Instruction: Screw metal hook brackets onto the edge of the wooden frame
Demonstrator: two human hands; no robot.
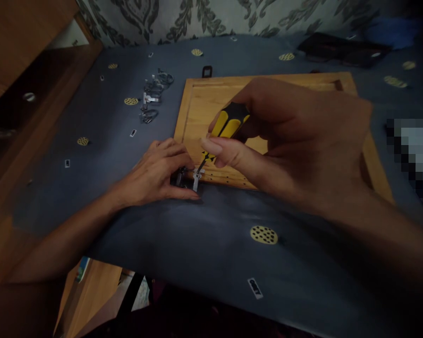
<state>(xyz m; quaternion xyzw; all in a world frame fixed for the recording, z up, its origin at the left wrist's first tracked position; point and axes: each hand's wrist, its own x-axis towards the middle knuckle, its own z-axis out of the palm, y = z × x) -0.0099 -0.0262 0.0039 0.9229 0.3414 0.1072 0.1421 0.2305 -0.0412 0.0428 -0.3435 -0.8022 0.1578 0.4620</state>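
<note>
My right hand [296, 136] is closed around the yellow-and-black handle of a screwdriver [229, 123]. The screwdriver slants down to the left, its tip at the screw area of a metal hinge [196, 180]. That hinge sits at the near left edge of a wooden cabinet door [207, 105], which lies flat on the table. My left hand [158, 170] grips around the hinge, thumb at the near side and fingers resting on the door's corner. Part of the hinge is hidden by these fingers. Small dark holes run along the door's near edge.
Several more metal hinges [150, 98] lie left of the door on the blue patterned tablecloth [211, 244]. A small dark buckle-like piece [207, 71] is behind the door. Dark glasses [341, 50] lie at the back right. Wooden furniture [28, 61] borders the left side.
</note>
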